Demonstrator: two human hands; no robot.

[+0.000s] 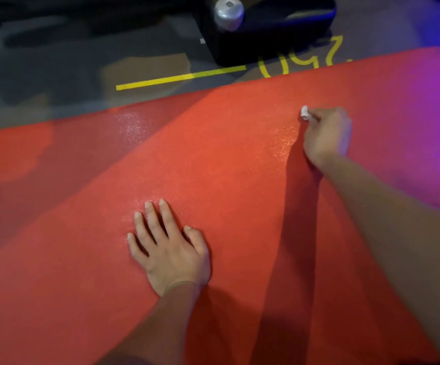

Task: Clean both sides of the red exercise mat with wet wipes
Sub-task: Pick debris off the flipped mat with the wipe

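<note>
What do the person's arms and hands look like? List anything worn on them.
Both hands, left hand and right hand, are bare: no gloves, rings, watch or bands show. Both forearms are uncovered too, with no sleeves in view. The fingernails are short and unpainted.

Both hands on mat (pixel 226 167) — wipe (pixel 304 113) rightward.

Red mat (pixel 213 167) flat, wet patches

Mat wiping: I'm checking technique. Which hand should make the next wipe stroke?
Right. The right hand already grips the wipe against the mat; the left hand lies flat with fingers spread, likely steadying it.
</note>
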